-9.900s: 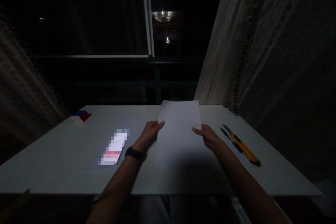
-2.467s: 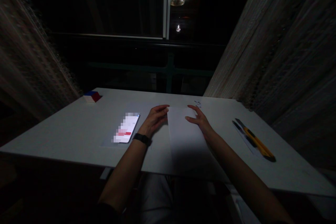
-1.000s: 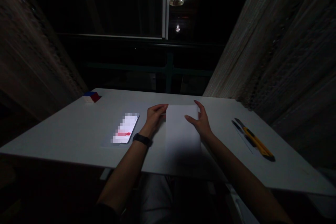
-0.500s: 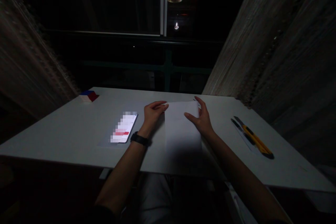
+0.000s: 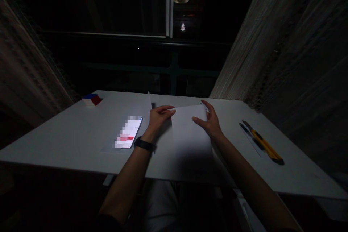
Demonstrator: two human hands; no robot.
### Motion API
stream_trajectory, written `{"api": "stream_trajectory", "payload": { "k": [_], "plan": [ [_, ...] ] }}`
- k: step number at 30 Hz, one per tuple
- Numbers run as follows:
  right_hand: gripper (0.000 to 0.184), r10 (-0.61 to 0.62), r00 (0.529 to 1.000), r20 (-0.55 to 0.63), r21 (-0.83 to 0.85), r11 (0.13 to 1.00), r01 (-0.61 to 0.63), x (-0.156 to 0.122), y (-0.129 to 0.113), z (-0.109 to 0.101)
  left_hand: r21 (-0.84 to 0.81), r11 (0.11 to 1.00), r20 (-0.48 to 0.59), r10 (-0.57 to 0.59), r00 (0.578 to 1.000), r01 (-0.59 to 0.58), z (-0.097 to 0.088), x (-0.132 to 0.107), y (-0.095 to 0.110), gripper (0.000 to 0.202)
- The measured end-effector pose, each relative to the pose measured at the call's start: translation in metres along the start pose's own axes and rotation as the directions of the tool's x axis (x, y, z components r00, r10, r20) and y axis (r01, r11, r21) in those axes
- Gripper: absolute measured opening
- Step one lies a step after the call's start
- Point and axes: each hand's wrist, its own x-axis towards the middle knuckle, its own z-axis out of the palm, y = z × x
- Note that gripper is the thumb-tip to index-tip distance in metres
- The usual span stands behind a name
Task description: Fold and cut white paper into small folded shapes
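Nearest, the lower end of the white paper point(image 5: 189, 127) lies in shadow towards the front of the table point(image 5: 67, 130). At the paper's far end, the left hand point(image 5: 158, 119) pinches the left corner between thumb and fingers; the right hand point(image 5: 212, 122) frames the right corner, thumb and forefinger spread, its other fingers partly hidden, so I cannot tell how firmly they grip. The step in hand looks like 2-handed shaping of the paper; the next move probably calls for keeping both corners controlled. Just beyond the left hand, a pale pointed flap point(image 5: 149, 100) stands up, absent 0.5 s ago, and the paper's far edge now slopes more.
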Motion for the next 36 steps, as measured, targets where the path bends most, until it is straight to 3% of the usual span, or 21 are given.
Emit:
{"api": "stream_trajectory", "payload": {
  "k": [12,17,20,23,26,30,33,36],
  "plan": [
    [0.088,0.052,0.999,-0.010,0.007,0.999,-0.052,-0.001,-0.004,0.000,0.053,0.998,-0.017,0.040,0.999,-0.039,0.001,0.000,-0.001,0.040],
    [0.089,0.177,0.984,-0.001,0.144,0.974,-0.175,-0.001,-0.006,0.001,0.144,0.986,-0.075,0.099,0.992,-0.088,0.006,-0.004,0.008,0.034],
    [0.077,0.272,0.959,0.082,0.247,0.927,-0.284,0.000,-0.008,-0.001,0.244,0.960,-0.114,0.172,0.978,-0.140,0.009,-0.007,0.018,0.028],
    [0.063,0.273,0.938,0.214,0.274,0.905,-0.326,0.002,-0.011,-0.004,0.316,0.923,-0.125,0.271,0.954,-0.221,0.013,-0.008,0.032,0.022],
    [0.061,0.207,0.959,0.196,0.241,0.938,-0.251,0.003,-0.014,-0.005,0.328,0.891,-0.093,0.362,0.927,-0.315,0.019,-0.006,0.049,0.017],
    [0.058,0.041,0.998,-0.039,0.193,0.981,-0.033,0.005,-0.014,-0.003,0.309,0.866,-0.073,0.434,0.898,-0.393,0.030,-0.002,0.068,0.018],
    [0.054,-0.049,0.986,-0.161,0.136,0.988,0.072,0.007,-0.009,-0.001,0.295,0.863,-0.101,0.456,0.884,-0.411,0.040,0.003,0.069,0.024],
    [0.053,-0.080,0.976,-0.204,0.080,0.992,0.098,0.009,-0.002,-0.002,0.262,0.890,-0.168,0.423,0.891,-0.373,0.049,0.009,0.056,0.027]
  ]
}}
